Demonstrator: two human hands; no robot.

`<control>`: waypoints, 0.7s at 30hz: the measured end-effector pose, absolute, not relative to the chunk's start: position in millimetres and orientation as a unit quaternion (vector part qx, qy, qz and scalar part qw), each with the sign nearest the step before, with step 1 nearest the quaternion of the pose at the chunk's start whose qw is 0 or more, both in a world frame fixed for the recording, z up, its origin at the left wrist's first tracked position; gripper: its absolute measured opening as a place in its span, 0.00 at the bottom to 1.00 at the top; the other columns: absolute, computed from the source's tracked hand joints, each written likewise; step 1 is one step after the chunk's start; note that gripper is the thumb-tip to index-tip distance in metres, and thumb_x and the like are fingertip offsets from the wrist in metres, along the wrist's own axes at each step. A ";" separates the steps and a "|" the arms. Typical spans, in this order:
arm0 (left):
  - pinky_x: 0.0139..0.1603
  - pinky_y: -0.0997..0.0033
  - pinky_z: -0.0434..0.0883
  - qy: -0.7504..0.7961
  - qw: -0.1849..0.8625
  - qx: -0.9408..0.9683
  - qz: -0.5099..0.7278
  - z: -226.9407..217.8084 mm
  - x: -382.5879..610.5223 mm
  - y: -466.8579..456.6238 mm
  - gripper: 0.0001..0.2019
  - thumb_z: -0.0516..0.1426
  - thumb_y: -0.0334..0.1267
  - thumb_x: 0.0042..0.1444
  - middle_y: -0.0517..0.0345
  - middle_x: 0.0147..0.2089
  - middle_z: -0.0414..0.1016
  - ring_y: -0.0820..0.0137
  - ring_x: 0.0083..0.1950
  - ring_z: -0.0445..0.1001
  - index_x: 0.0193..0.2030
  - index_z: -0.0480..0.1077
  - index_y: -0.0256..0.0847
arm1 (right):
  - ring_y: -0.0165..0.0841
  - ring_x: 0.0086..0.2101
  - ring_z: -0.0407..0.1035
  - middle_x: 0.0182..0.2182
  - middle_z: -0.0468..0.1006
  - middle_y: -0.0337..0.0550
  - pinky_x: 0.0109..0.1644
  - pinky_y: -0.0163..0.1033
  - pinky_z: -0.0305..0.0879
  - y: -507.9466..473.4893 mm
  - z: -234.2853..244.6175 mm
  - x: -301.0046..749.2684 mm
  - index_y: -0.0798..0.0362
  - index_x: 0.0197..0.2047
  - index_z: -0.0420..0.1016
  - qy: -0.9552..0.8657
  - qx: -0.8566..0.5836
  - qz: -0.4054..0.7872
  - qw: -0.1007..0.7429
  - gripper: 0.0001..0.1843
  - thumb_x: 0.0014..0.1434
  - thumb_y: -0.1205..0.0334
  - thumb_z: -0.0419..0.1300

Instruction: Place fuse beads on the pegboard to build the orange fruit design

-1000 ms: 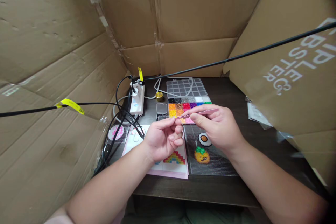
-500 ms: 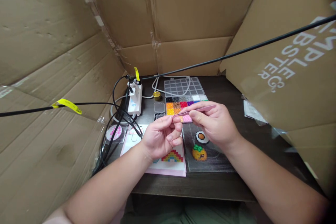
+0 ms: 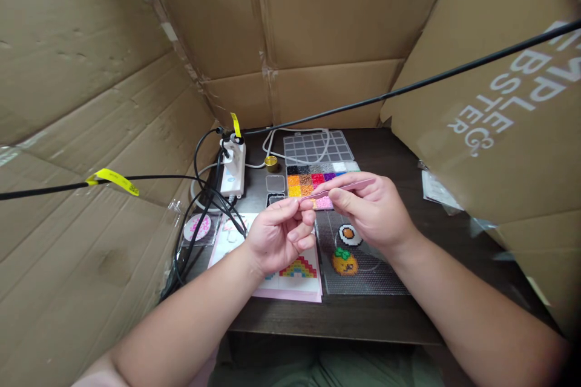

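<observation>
My right hand [image 3: 370, 211] pinches pink tweezers [image 3: 349, 186] whose tip points left toward my left hand [image 3: 279, 236]. My left thumb and fingers are pressed together at the tweezers' tip; whatever they pinch is too small to make out. Both hands hover above a clear pegboard [image 3: 376, 275] that carries a fried-egg bead figure [image 3: 348, 234] and an orange pineapple-like figure [image 3: 344, 262]. Behind the hands lies an open bead box [image 3: 320, 176] with coloured compartments. A pink pattern sheet with a rainbow [image 3: 297, 269] lies under my left hand.
Cardboard walls [image 3: 318, 24] enclose the dark table [image 3: 363, 317] on three sides. A white power strip [image 3: 232, 170] with black cables sits at back left, a small gold cap [image 3: 271, 163] beside it. One black cable [image 3: 454, 75] crosses overhead. A round pink bead piece [image 3: 198, 227] lies at left.
The view has shifted slightly. Both hands stay together at the tweezers' tip with little movement.
</observation>
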State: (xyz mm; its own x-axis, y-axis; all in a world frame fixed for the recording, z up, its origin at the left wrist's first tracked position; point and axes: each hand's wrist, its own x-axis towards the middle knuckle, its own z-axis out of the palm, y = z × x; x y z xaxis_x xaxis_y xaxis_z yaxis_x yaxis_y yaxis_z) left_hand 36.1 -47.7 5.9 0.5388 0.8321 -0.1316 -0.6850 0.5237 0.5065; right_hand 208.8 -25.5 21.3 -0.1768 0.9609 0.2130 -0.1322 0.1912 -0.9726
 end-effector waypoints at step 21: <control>0.22 0.78 0.63 0.192 0.853 0.215 0.435 5.2 35.1 -46.5 0.13 0.51 0.33 0.62 0.54 0.28 0.71 0.82 0.18 0.58 0.37 0.76 0.30 | 0.38 0.36 0.80 0.33 0.85 0.45 0.39 0.40 0.76 -24.9 19.6 207.3 0.51 0.34 0.83 -0.540 -0.349 0.540 0.543 0.07 0.52 0.58 0.69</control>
